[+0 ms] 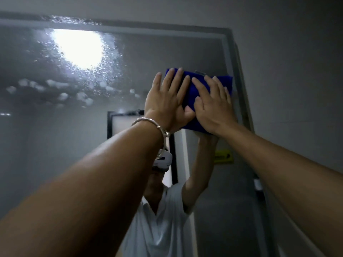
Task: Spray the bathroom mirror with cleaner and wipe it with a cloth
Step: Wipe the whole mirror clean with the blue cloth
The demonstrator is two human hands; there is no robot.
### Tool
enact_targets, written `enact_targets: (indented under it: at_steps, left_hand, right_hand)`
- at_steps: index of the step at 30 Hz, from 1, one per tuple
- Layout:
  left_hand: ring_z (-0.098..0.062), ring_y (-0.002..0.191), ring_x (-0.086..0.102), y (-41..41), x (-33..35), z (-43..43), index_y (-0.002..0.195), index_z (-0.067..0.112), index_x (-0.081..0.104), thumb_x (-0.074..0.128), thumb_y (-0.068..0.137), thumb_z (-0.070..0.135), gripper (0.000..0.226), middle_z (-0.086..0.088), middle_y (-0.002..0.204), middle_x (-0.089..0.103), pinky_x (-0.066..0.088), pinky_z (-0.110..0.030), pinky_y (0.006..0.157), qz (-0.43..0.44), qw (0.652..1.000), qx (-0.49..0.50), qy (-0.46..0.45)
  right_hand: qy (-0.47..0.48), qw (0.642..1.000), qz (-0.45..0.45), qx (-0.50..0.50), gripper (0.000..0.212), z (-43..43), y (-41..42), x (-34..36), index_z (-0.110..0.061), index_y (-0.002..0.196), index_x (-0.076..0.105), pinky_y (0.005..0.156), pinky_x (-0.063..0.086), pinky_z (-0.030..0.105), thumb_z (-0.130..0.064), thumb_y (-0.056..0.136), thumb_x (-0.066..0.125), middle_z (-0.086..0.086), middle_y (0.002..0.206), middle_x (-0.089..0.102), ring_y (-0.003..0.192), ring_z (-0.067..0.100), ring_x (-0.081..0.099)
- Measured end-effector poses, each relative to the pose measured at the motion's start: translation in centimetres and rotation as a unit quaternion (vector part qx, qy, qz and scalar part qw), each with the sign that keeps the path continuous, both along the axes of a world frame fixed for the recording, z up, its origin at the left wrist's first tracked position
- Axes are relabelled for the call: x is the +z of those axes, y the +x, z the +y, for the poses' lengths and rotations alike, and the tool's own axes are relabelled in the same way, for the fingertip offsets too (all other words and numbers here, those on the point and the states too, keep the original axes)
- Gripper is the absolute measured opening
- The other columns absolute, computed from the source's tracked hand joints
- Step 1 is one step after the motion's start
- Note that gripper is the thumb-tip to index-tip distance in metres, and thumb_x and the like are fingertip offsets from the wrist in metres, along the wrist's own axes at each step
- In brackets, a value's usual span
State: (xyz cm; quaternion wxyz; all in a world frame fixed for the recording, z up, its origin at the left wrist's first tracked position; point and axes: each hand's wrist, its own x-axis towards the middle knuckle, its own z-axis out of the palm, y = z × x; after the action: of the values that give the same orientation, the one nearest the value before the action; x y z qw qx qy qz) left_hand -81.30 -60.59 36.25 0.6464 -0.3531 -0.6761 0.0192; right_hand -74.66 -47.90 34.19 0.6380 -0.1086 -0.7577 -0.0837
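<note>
Together, two hands (168, 101) (213, 104) press one cloth (191, 89) onto mirror (130, 58).

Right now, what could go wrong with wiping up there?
Both the left hand and right hand only press flat on the blue cloth, so it could slip and fall. The foam blobs far left on the mirror may run down or dry streaky. The metal bracelet might knock the glass.

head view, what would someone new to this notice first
The bright blue cloth pressed flat against the mirror near its upper right corner, under the left hand and right hand with straight fingers. Up and to the left, a glaring light reflection sits amid spray droplets and foam blobs on the glass.
</note>
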Motion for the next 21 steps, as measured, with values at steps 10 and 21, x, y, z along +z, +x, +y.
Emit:
enact_targets:
  at_steps: [10, 21]
  left_hand:
    - [-0.026, 0.146, -0.002, -8.8, -1.9, -14.4, 0.151, 0.013, -0.002, -0.008, 0.072, 0.053, 0.089, -0.011, 0.159, -0.004, 0.004, -0.046, 0.117, -0.042, 0.996, 0.037, 0.067]
    - [-0.027, 0.146, -0.001, -16.0, -5.0, -28.2, 0.15, 0.011, -0.003, -0.006, 0.072, 0.054, 0.089, -0.012, 0.159, -0.003, 0.006, -0.047, 0.116, -0.086, 0.991, 0.063, 0.086]
  right_hand:
    - [0.086, 0.996, -0.026, 0.02, 0.055, -14.1, -8.7, 0.2, -0.029, 0.151, 0.022, 0.117, 0.0, 0.044, -0.032, 0.097, 0.033, 0.004, 0.159, 0.017, 0.147, 0.023, 0.006]
    - [0.121, 0.99, -0.051, 0.043, 0.056, -27.4, -16.8, -1.7, -0.031, 0.149, 0.025, 0.117, 0.003, 0.046, -0.035, 0.094, 0.035, 0.004, 0.158, 0.018, 0.147, 0.023, 0.007]
